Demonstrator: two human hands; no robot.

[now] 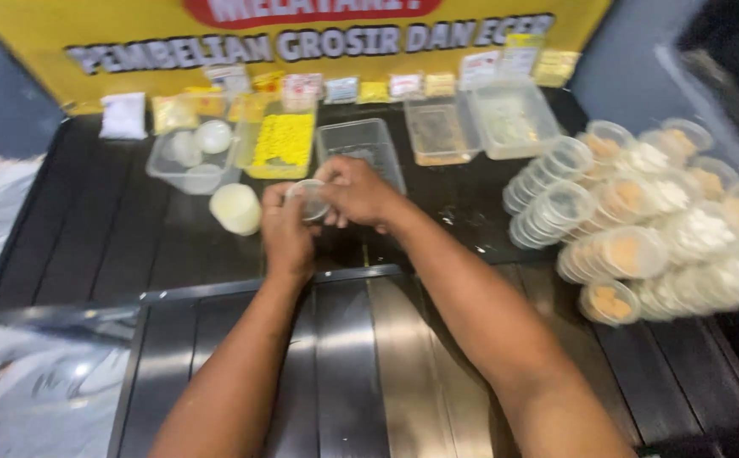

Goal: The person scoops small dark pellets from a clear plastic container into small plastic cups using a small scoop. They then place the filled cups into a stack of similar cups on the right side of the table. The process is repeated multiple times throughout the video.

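Together, both hands held one small clear cup (310, 200) above the dark worktop (132, 246), near its middle. The left hand (287, 233) gripped it from below with closed fingers, so it stayed steady, while the right hand (358, 192) pinched its rim from above. Just beside stood a pale round tub (235, 209). Filled lidded cups (641, 246) lay stacked well apart at the right, away from the open trays (437, 129) at the back.

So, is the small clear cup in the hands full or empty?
Empty, as far as shown: the small clear cup, held between left hand and right hand, looks see-through; blur hides details.
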